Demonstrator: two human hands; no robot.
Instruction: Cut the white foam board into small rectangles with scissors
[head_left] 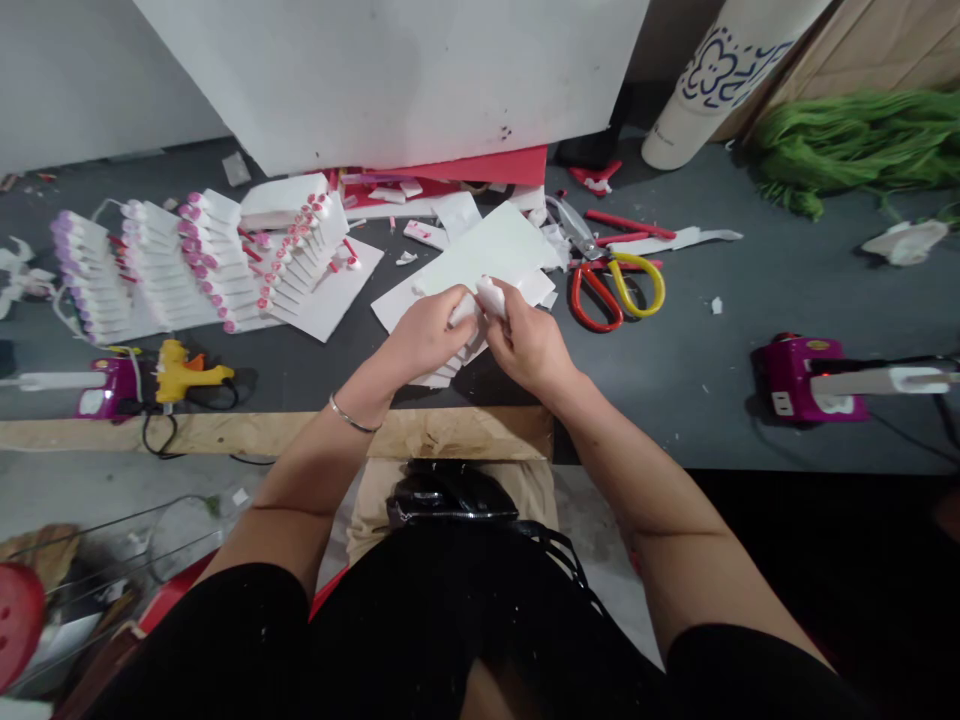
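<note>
Close together at the middle of the table, both my hands are closed over white pieces above a pile of white sheets [487, 250]. My left hand [429, 335] is curled around a white piece [463, 308], mostly covered by the fingers. In my right hand [531, 340], thumb and fingers pinch a white, paper-like piece [492, 297]. Whether the two pieces are joined I cannot tell. White strips [442, 375] stick out below my hands. Just to the right lie scissors [596, 255] with one red and one yellow handle.
Rows of small white rolls with purple and pink tips [214, 265] lie at left. A yellow glue gun [187, 372] is near the front edge. At right are a purple box-shaped device [810, 375], green strands [862, 145] and a white bottle [720, 80]. Red sticks [630, 224] lie by the scissors.
</note>
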